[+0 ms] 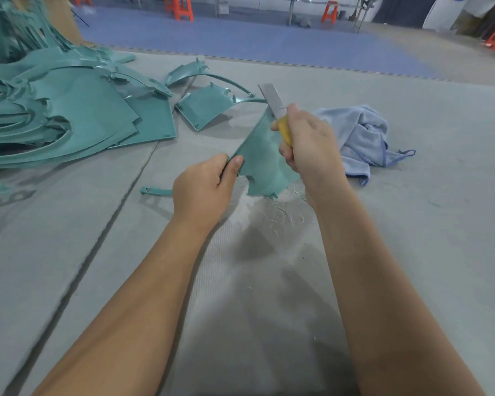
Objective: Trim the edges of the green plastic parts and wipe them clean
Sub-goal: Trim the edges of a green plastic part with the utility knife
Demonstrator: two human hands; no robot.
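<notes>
A heap of green plastic parts (55, 110) waits at ten o'clock. At centre, the left hand (203, 190) pinches a matte green panel (262, 164) while the right hand (309, 144) grips a yellow-handled blade (272, 100), apparently against its edge. Shavings (286, 212) lie below; the blue cloth (360, 138) sits at two o'clock, wiping not yet begun.

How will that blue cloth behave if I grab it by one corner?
The blue cloth lies crumpled in soft folds, so it is probably floppy and would hang limp. It looks light and should not roll or slide far on the grey mat.
</notes>
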